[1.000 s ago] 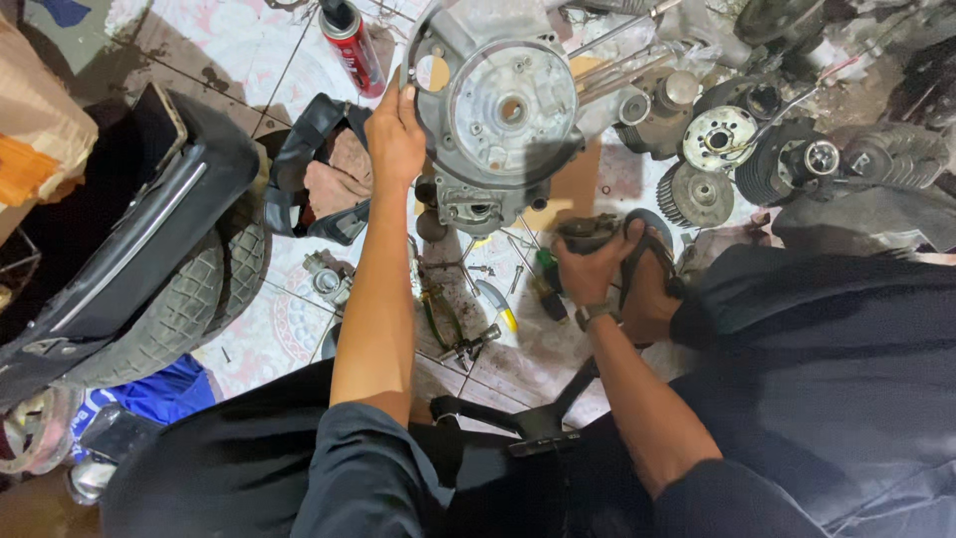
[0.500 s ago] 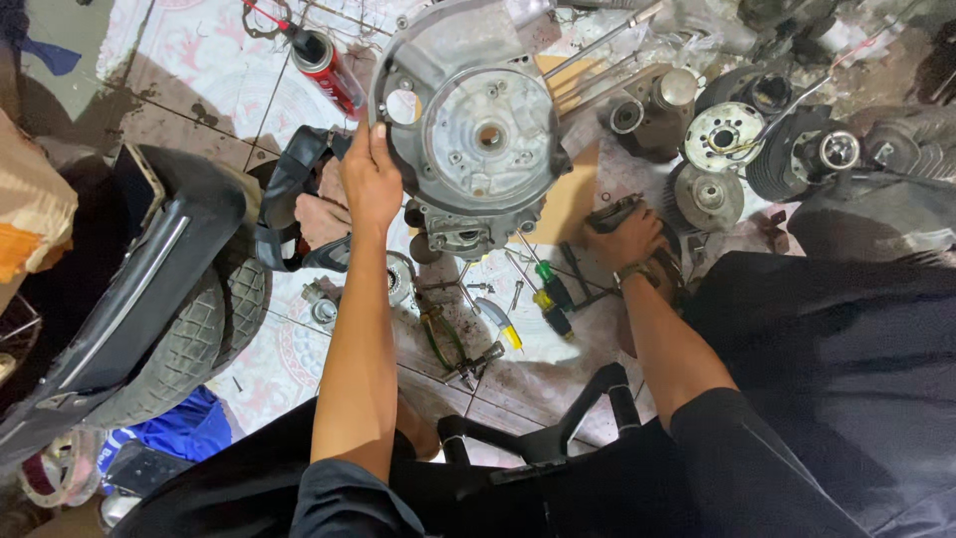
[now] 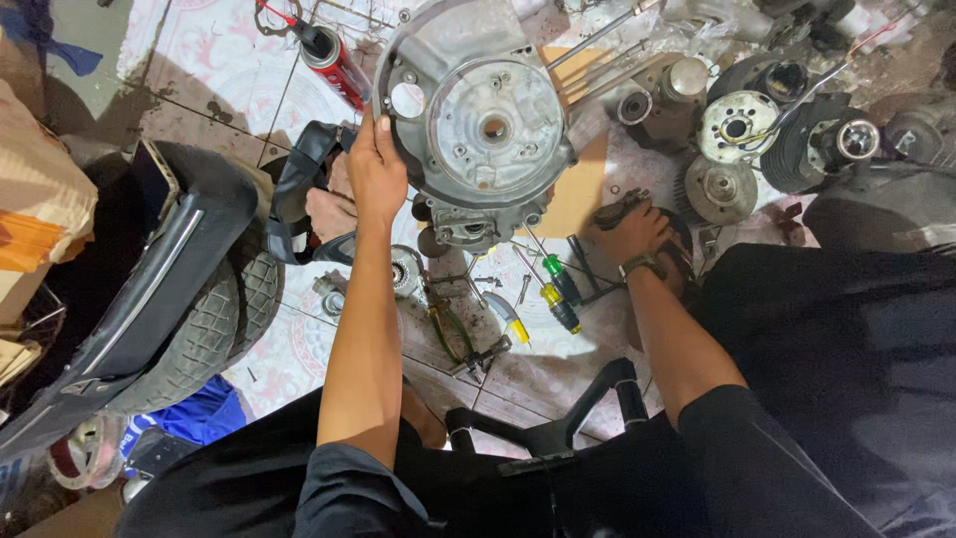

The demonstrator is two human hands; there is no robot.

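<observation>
A large round grey metal engine casing (image 3: 488, 120) stands on the tiled floor in front of me. My left hand (image 3: 375, 169) grips its left rim, fingers curled over the edge. My right hand (image 3: 629, 231), with a watch on the wrist, rests low on the floor to the right of the casing, over a dark metal part (image 3: 627, 202); whether the fingers hold it is unclear. Two screwdrivers with green and yellow handles (image 3: 556, 289) lie just left of that hand.
A red spray can (image 3: 334, 62) lies at the upper left. A tyre under a black mudguard (image 3: 184, 289) sits at left. Round engine parts (image 3: 737, 125) crowd the upper right. Pliers and small tools (image 3: 458, 334) lie near my knees, a black stand (image 3: 588, 413) below.
The view has shifted, so the casing sits lower and more central. My right hand has moved from the dark looped part near my knee up to the floor beside the casing.
</observation>
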